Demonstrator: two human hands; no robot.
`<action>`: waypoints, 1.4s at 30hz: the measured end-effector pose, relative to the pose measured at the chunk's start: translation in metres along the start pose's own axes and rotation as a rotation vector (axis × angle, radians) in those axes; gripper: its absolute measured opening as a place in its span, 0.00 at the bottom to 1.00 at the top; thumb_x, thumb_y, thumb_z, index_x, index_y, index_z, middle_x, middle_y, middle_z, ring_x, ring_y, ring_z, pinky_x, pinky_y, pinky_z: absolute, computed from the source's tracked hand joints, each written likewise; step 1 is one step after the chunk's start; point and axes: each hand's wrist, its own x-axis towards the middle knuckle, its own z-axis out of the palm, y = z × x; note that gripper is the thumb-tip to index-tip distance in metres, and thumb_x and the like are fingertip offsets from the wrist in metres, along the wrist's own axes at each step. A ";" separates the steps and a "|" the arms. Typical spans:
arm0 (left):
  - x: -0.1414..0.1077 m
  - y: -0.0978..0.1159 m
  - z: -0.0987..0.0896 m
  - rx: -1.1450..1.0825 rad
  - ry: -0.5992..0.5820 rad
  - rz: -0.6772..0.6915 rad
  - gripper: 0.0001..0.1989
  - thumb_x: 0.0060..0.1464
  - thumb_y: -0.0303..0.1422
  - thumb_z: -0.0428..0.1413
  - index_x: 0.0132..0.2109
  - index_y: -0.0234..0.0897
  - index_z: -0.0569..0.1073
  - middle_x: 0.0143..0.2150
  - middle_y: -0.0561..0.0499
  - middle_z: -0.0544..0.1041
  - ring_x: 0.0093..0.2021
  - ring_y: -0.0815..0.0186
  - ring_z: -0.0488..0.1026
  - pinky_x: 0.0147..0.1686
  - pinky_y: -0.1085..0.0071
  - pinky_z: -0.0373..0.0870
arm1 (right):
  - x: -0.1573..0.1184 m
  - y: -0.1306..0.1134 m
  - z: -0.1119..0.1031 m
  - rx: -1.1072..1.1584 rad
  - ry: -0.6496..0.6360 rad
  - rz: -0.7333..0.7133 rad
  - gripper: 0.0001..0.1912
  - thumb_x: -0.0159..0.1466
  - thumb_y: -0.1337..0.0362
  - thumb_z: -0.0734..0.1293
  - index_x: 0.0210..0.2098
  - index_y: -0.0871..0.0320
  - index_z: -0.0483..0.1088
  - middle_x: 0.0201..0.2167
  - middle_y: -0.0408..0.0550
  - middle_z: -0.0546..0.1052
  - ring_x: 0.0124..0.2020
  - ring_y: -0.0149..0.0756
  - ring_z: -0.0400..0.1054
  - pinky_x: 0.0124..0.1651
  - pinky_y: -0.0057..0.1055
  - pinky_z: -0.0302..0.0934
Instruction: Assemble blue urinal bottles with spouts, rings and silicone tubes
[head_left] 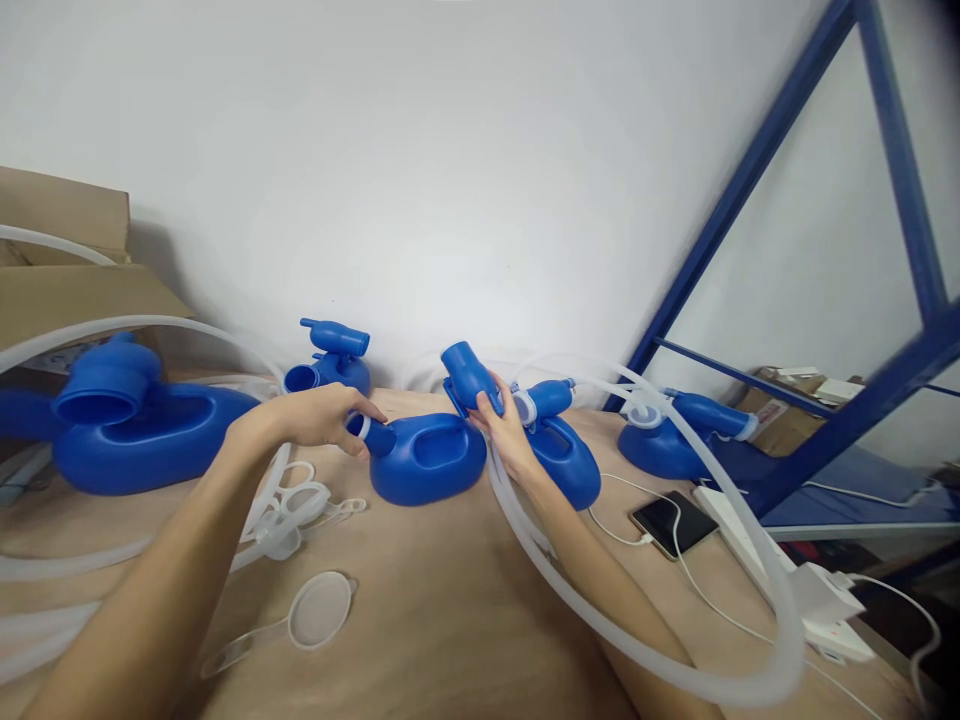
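Near the tabletop's [420, 600] far edge, my left hand [326, 415] grips the handled bottle [401, 482] by its neck, best kept steady; my right hand [511, 430] holds a blue spout [466, 372].

Left forearm [180, 530] slim, bare, gently tapering, right forearm [600, 565] equally slim and bare, left hand [324, 414] bare with slender fingers [366, 403], right hand [511, 435] bare too, finer details too small to make out from where I stand

Cardboard box [79, 295] cut off left; blue frame [731, 205] cut right
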 end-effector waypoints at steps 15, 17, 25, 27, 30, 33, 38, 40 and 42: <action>0.002 0.004 0.005 -0.005 0.032 -0.078 0.37 0.43 0.57 0.66 0.56 0.41 0.83 0.48 0.42 0.85 0.47 0.46 0.80 0.44 0.62 0.73 | -0.014 -0.028 0.018 -0.804 -0.136 -0.140 0.34 0.68 0.36 0.63 0.63 0.50 0.70 0.54 0.57 0.80 0.59 0.60 0.72 0.66 0.57 0.56; 0.002 0.000 0.005 -0.007 0.045 -0.094 0.38 0.42 0.58 0.66 0.57 0.41 0.82 0.50 0.41 0.85 0.48 0.45 0.80 0.45 0.62 0.73 | -0.023 -0.048 0.011 -0.927 -0.155 -0.138 0.33 0.68 0.36 0.64 0.60 0.51 0.73 0.48 0.59 0.82 0.56 0.65 0.73 0.64 0.60 0.56; 0.001 -0.011 0.002 0.036 0.069 -0.140 0.45 0.44 0.61 0.63 0.63 0.37 0.77 0.59 0.39 0.80 0.56 0.44 0.77 0.52 0.61 0.73 | -0.031 -0.081 -0.023 -1.127 -0.431 0.081 0.36 0.69 0.33 0.58 0.63 0.50 0.71 0.43 0.53 0.83 0.48 0.57 0.78 0.55 0.46 0.65; 0.002 -0.013 0.001 0.079 0.079 -0.141 0.46 0.45 0.62 0.61 0.64 0.35 0.76 0.60 0.38 0.80 0.57 0.44 0.76 0.54 0.60 0.73 | -0.031 -0.079 -0.026 -1.279 -0.618 0.285 0.40 0.66 0.33 0.63 0.65 0.55 0.69 0.40 0.53 0.83 0.40 0.52 0.80 0.49 0.42 0.68; 0.004 -0.013 0.001 0.106 0.105 -0.127 0.45 0.47 0.61 0.60 0.64 0.34 0.76 0.61 0.39 0.79 0.59 0.45 0.75 0.57 0.60 0.71 | -0.034 -0.068 -0.018 -1.363 -0.799 0.555 0.55 0.58 0.43 0.75 0.75 0.60 0.52 0.37 0.52 0.83 0.29 0.44 0.78 0.39 0.37 0.70; 0.006 -0.008 0.001 0.092 0.113 -0.131 0.46 0.47 0.61 0.60 0.65 0.34 0.75 0.62 0.39 0.78 0.60 0.44 0.75 0.58 0.60 0.71 | -0.039 -0.058 -0.003 -1.320 -0.882 0.591 0.55 0.57 0.63 0.76 0.77 0.58 0.46 0.33 0.45 0.81 0.24 0.38 0.74 0.32 0.32 0.69; 0.007 -0.008 0.003 0.076 0.164 -0.115 0.48 0.46 0.62 0.61 0.66 0.33 0.73 0.60 0.37 0.79 0.58 0.44 0.77 0.55 0.60 0.73 | -0.043 -0.081 -0.003 -1.282 -0.920 0.344 0.14 0.61 0.72 0.67 0.42 0.57 0.82 0.19 0.42 0.73 0.19 0.32 0.67 0.29 0.30 0.64; 0.009 -0.011 0.005 0.073 0.177 -0.102 0.48 0.47 0.61 0.61 0.66 0.32 0.73 0.59 0.37 0.80 0.56 0.45 0.78 0.54 0.60 0.74 | -0.044 -0.100 -0.012 -1.226 -0.916 0.261 0.11 0.64 0.69 0.66 0.38 0.57 0.82 0.20 0.43 0.74 0.22 0.33 0.69 0.29 0.30 0.64; 0.010 -0.014 0.006 0.067 0.184 -0.088 0.47 0.48 0.60 0.61 0.65 0.32 0.74 0.57 0.37 0.81 0.54 0.45 0.79 0.52 0.60 0.74 | -0.047 -0.117 -0.022 -1.110 -0.890 0.199 0.12 0.69 0.61 0.65 0.43 0.56 0.81 0.29 0.45 0.80 0.28 0.34 0.73 0.31 0.28 0.65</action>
